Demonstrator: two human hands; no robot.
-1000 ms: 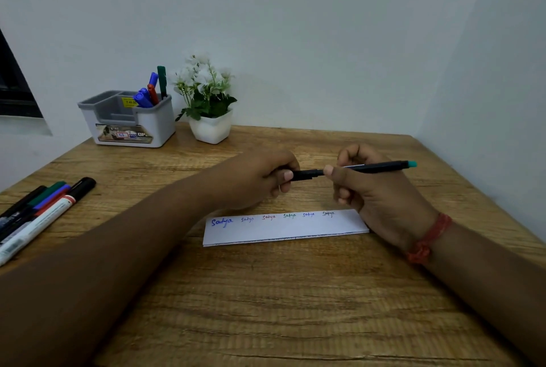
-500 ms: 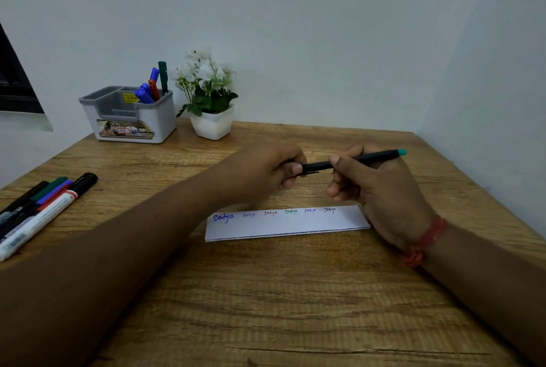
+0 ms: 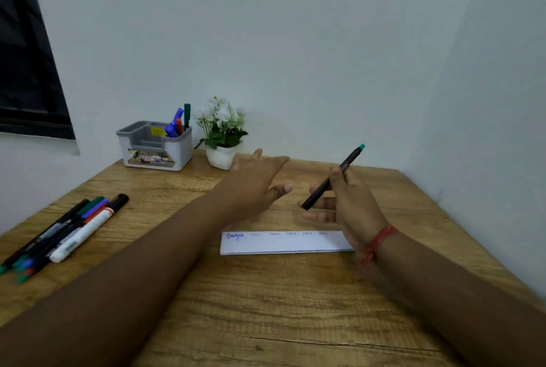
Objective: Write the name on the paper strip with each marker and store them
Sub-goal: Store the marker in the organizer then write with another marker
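Observation:
My right hand (image 3: 345, 204) pinches a thin black pen with a teal end (image 3: 334, 177), tilted up to the right above the table. My left hand (image 3: 257, 180) hovers beside it with fingers spread, holding nothing. Below both lies the white paper strip (image 3: 283, 244), with the name written on it several times in different colours. A grey and white organiser (image 3: 155, 146) at the back left holds blue, red and green markers (image 3: 177, 124).
Several markers and pens (image 3: 65, 232) lie in a bunch near the table's left edge. A small white pot with white flowers (image 3: 223, 136) stands right of the organiser. Walls close off the back and right sides of the wooden table (image 3: 280, 307).
My left hand has let go of the pen's end and opened. My right hand has tilted the pen's teal end upward. The camera has tipped up.

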